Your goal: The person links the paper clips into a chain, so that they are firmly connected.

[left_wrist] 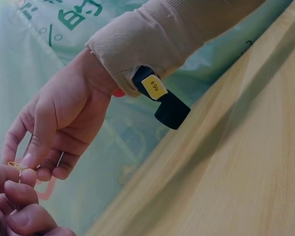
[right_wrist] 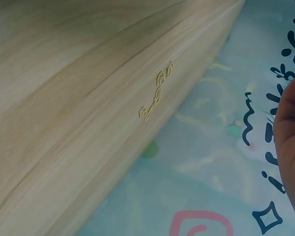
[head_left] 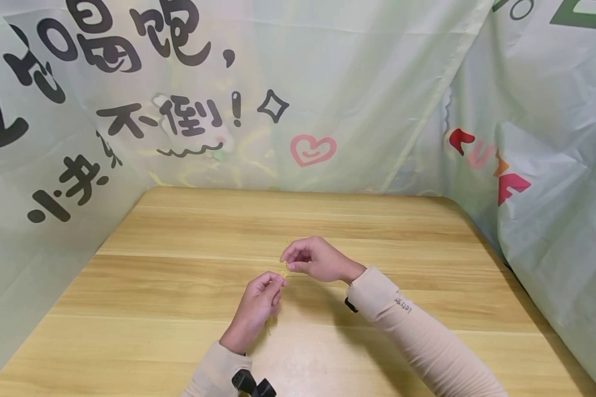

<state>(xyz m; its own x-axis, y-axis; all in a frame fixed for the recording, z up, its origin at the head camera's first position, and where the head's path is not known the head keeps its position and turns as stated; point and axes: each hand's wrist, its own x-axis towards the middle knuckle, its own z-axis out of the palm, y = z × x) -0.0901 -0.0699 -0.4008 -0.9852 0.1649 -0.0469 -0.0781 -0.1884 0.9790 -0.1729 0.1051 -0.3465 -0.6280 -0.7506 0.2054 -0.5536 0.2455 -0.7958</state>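
Observation:
Near the middle of the table (head_left: 179, 298), both hands meet fingertip to fingertip. My left hand (head_left: 255, 309) pinches a thin gold wire paper clip (head_left: 284, 270), and a thin gold strand (head_left: 269, 326) shows just below that hand. Thumb and fingertips of my right hand (head_left: 323, 262) pinch the upper part of the same small piece. Up close in the left wrist view, a looped gold paper clip (left_wrist: 15, 166) sticks out between the fingertips. Fingers partly hide how the wires join. Several gold looped wire pieces (right_wrist: 157, 93) appear against the tabletop in the right wrist view.
Printed cloth curtains (head_left: 377, 110) with dark lettering and a pink heart (head_left: 313, 150) enclose the table's back and sides. Black wrist-camera mounts (head_left: 253, 384) sit at the beige sleeves (head_left: 422, 336). The table's far edge (head_left: 298, 191) runs along the back curtain.

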